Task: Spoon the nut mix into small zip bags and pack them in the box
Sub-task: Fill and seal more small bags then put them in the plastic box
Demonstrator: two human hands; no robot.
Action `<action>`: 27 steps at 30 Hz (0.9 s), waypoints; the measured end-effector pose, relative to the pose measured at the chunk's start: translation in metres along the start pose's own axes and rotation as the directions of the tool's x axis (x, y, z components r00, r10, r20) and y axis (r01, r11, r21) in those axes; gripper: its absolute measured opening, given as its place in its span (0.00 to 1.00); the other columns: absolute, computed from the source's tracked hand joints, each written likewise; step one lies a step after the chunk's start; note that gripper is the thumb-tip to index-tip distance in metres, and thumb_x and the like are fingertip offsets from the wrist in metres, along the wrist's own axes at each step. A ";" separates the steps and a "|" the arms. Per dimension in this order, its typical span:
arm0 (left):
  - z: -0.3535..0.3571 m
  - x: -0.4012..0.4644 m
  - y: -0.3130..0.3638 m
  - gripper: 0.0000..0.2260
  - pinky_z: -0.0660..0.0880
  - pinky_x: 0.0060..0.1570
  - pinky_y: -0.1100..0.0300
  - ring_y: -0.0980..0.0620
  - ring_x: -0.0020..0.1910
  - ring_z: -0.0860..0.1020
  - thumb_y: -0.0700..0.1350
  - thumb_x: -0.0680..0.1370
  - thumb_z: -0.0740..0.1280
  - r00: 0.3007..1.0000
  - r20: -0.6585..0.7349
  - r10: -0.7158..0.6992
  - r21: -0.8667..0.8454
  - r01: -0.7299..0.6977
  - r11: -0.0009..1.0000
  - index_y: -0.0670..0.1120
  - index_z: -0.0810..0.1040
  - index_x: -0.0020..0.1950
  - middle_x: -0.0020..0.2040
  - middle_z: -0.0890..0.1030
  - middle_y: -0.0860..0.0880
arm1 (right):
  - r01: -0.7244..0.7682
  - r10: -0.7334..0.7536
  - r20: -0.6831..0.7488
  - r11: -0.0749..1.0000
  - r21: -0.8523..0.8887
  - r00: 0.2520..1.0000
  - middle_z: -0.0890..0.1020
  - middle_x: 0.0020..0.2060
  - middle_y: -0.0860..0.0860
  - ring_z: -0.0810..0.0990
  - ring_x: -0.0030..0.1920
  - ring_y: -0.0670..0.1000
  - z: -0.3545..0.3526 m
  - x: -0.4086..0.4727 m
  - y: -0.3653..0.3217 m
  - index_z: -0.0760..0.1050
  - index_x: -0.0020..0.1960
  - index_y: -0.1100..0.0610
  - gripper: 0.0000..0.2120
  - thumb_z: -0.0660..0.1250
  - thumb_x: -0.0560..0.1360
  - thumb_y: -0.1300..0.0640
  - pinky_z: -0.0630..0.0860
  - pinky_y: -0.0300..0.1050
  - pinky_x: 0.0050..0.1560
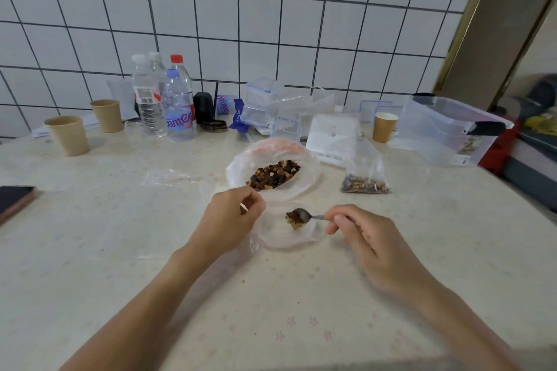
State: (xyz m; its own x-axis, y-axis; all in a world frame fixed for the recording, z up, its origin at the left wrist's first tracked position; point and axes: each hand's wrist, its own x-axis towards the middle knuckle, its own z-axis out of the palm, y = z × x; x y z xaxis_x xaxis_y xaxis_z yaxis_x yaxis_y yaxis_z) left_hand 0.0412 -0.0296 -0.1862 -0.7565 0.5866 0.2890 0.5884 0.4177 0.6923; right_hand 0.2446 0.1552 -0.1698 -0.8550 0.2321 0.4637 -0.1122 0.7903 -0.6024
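Head view — nut mix [275, 174] in open bag [307, 166], spoonful [297, 217] over small zip bag [283, 238]

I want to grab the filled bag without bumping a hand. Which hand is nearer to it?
Right. The right hand, holding the spoon, is just in front of the filled bag and slightly left. The left hand is farther left, across the open bag.
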 end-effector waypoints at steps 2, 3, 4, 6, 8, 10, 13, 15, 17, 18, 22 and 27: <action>-0.002 0.001 0.002 0.06 0.72 0.38 0.72 0.62 0.39 0.79 0.47 0.82 0.69 1.000 -0.004 0.022 -0.051 -0.023 0.998 0.54 0.82 0.46 0.42 0.83 0.57 | 0.218 -0.214 0.042 0.938 -0.269 0.976 0.83 0.49 0.44 0.83 0.47 0.45 -0.007 -0.004 -0.007 0.81 0.60 0.53 0.17 0.56 0.86 0.49 0.78 0.40 0.46; -0.004 0.001 0.003 0.06 0.72 0.39 0.73 0.63 0.40 0.79 0.47 0.82 0.69 0.999 -0.005 0.033 -0.069 -0.033 0.997 0.54 0.82 0.46 0.43 0.83 0.58 | 0.310 -0.309 0.064 0.876 -0.369 0.949 0.84 0.49 0.47 0.84 0.46 0.49 -0.009 -0.005 -0.009 0.82 0.60 0.56 0.17 0.56 0.85 0.51 0.79 0.43 0.44; -0.005 0.001 0.003 0.05 0.72 0.39 0.74 0.63 0.40 0.78 0.48 0.82 0.69 0.999 -0.003 0.043 -0.079 -0.043 0.996 0.54 0.82 0.46 0.43 0.83 0.58 | 0.365 -0.368 0.078 0.828 -0.426 0.927 0.84 0.48 0.50 0.84 0.44 0.51 -0.010 -0.005 -0.012 0.83 0.59 0.59 0.17 0.57 0.84 0.53 0.80 0.45 0.42; -0.006 0.001 0.004 0.04 0.71 0.40 0.74 0.64 0.41 0.78 0.48 0.82 0.70 0.998 0.004 0.062 -0.079 -0.062 0.995 0.54 0.82 0.48 0.43 0.83 0.58 | 0.381 -0.387 0.076 0.822 -0.423 0.919 0.83 0.48 0.50 0.83 0.45 0.50 -0.014 -0.004 -0.014 0.83 0.59 0.60 0.17 0.58 0.84 0.54 0.80 0.45 0.41; -0.005 0.000 0.005 0.03 0.71 0.40 0.74 0.64 0.42 0.78 0.49 0.82 0.69 0.997 0.009 0.081 -0.063 -0.081 0.995 0.54 0.83 0.49 0.44 0.83 0.58 | 0.307 -0.308 0.044 0.903 -0.301 0.950 0.82 0.49 0.44 0.82 0.48 0.44 -0.018 -0.004 -0.012 0.80 0.60 0.53 0.13 0.57 0.86 0.53 0.78 0.42 0.46; -0.004 0.000 0.005 0.03 0.72 0.40 0.74 0.63 0.43 0.78 0.49 0.82 0.69 0.996 0.003 0.095 -0.055 -0.094 0.994 0.53 0.82 0.49 0.44 0.82 0.58 | 0.155 -0.154 0.020 0.984 -0.090 0.988 0.83 0.48 0.42 0.83 0.50 0.46 -0.019 -0.001 -0.008 0.78 0.57 0.43 0.11 0.56 0.86 0.49 0.77 0.42 0.49; -0.004 0.000 0.005 0.03 0.73 0.40 0.72 0.61 0.43 0.79 0.49 0.82 0.69 0.994 -0.026 0.107 -0.052 -0.108 0.993 0.54 0.82 0.49 0.44 0.82 0.59 | 0.006 0.008 -0.072 0.982 0.191 0.997 0.85 0.45 0.48 0.83 0.46 0.53 -0.016 0.008 -0.002 0.80 0.54 0.43 0.12 0.57 0.84 0.47 0.79 0.46 0.49; -0.004 0.000 0.003 0.04 0.73 0.40 0.72 0.61 0.44 0.79 0.49 0.82 0.69 0.992 -0.050 0.118 -0.047 -0.121 0.992 0.55 0.82 0.49 0.43 0.82 0.59 | -0.031 0.084 -0.135 0.934 0.356 0.987 0.86 0.43 0.54 0.84 0.46 0.58 -0.012 0.017 0.000 0.81 0.52 0.48 0.12 0.58 0.84 0.50 0.81 0.51 0.46; -0.002 -0.001 0.002 0.04 0.73 0.39 0.70 0.61 0.43 0.79 0.50 0.82 0.69 0.992 -0.063 0.114 -0.036 -0.116 0.993 0.56 0.82 0.48 0.43 0.82 0.60 | -0.067 0.171 -0.165 0.863 0.501 0.971 0.85 0.40 0.58 0.86 0.45 0.59 -0.008 0.025 0.002 0.81 0.51 0.55 0.13 0.58 0.86 0.55 0.81 0.49 0.41; -0.002 -0.001 0.001 0.04 0.74 0.39 0.69 0.61 0.42 0.79 0.51 0.82 0.68 0.992 -0.071 0.104 -0.035 -0.107 0.994 0.56 0.82 0.48 0.43 0.82 0.59 | -0.098 0.227 -0.165 0.821 0.562 0.960 0.85 0.38 0.58 0.86 0.44 0.59 -0.006 0.030 0.002 0.81 0.50 0.58 0.14 0.58 0.87 0.57 0.81 0.48 0.39; -0.003 0.004 -0.002 0.08 0.74 0.37 0.63 0.61 0.39 0.79 0.56 0.81 0.67 0.987 -0.162 0.001 -0.059 -0.011 0.998 0.55 0.81 0.46 0.43 0.82 0.58 | -0.226 0.449 -0.115 0.634 0.739 0.886 0.82 0.34 0.57 0.85 0.40 0.59 0.005 0.053 0.007 0.78 0.50 0.62 0.14 0.57 0.87 0.57 0.80 0.49 0.35; -0.004 0.016 -0.017 0.12 0.76 0.44 0.53 0.58 0.42 0.79 0.59 0.81 0.66 0.936 -0.304 -0.176 -0.063 0.165 0.984 0.51 0.73 0.52 0.51 0.79 0.55 | -0.305 0.565 -0.087 0.562 0.769 0.821 0.82 0.32 0.55 0.85 0.37 0.56 0.017 0.081 0.011 0.78 0.50 0.62 0.14 0.57 0.86 0.56 0.79 0.46 0.31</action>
State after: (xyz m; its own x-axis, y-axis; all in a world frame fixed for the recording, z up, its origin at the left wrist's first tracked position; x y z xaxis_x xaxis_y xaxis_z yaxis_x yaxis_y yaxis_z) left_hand 0.0182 -0.0302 -0.1913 -0.8986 0.2646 0.3500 0.4368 0.4642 0.7705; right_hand 0.1648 0.1730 -0.1501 -0.7211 0.6861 0.0968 -0.1915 -0.0630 -0.9795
